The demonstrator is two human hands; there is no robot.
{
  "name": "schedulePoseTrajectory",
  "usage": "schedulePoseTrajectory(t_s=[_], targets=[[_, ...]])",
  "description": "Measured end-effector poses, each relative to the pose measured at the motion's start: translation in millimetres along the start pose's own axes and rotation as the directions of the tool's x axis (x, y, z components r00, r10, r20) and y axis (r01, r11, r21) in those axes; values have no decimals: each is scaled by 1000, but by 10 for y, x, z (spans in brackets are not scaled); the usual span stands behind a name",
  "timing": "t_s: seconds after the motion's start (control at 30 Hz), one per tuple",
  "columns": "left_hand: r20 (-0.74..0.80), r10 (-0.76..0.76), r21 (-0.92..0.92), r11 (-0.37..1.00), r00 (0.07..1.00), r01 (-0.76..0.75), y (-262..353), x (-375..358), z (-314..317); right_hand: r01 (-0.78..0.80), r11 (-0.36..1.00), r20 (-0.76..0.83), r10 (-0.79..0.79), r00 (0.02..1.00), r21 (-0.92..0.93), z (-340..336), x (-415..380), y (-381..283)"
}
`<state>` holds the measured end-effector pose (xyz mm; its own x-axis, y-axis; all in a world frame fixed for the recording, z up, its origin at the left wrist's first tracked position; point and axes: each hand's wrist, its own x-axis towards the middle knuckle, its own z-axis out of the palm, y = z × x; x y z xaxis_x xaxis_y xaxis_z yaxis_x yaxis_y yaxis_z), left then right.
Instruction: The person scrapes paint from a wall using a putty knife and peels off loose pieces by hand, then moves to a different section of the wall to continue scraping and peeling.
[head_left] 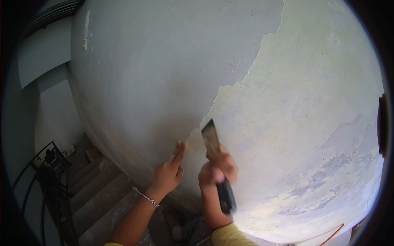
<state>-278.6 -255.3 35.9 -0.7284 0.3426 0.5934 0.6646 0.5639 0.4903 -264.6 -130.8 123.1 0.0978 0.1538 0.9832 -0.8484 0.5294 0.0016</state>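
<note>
My right hand [221, 166] is wrapped round a paint scraper [210, 137] with a broad flat blade and a black lower handle. The blade points up, close to the ragged edge of the grey paint layer [164, 74]; whether it touches the wall cannot be made out. To its left, my left hand [167, 174] has its fingers stretched upward, the tips at the lower end of that paint edge. A bracelet [145, 197] circles the left wrist. Right of the edge, the paler yellowish wall surface [303, 90] is exposed.
Stairs [98, 192] descend at lower left beside a dark metal railing [45, 176]. Rough, flaking patches [320, 184] mark the lower right wall. An orange cord-like strip [333, 234] shows at the bottom right. My feet are partly visible below.
</note>
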Motion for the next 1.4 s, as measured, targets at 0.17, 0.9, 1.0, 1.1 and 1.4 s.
schedulePoseTrajectory(t_s=[0.17,0.9,1.0,1.1,1.4], targets=[[3,-14,47,999,1000,14,24,16,-28,-66,998,77,67,995,-14,60,-10,-82],[42,-43,29,999,998,41,8,8,7,4,1000,87,-6,996,20,-74,210,-52],[49,-50,-27,998,998,51,33,0,0,-162,986,51,164,985,-44,-40,16,-6],[52,-53,-11,999,997,53,18,-5,-15,-45,995,99,36,994,92,-60,49,-119],[35,-39,-23,999,999,39,19,2,-14,3,996,91,-11,996,92,21,-39,-32]])
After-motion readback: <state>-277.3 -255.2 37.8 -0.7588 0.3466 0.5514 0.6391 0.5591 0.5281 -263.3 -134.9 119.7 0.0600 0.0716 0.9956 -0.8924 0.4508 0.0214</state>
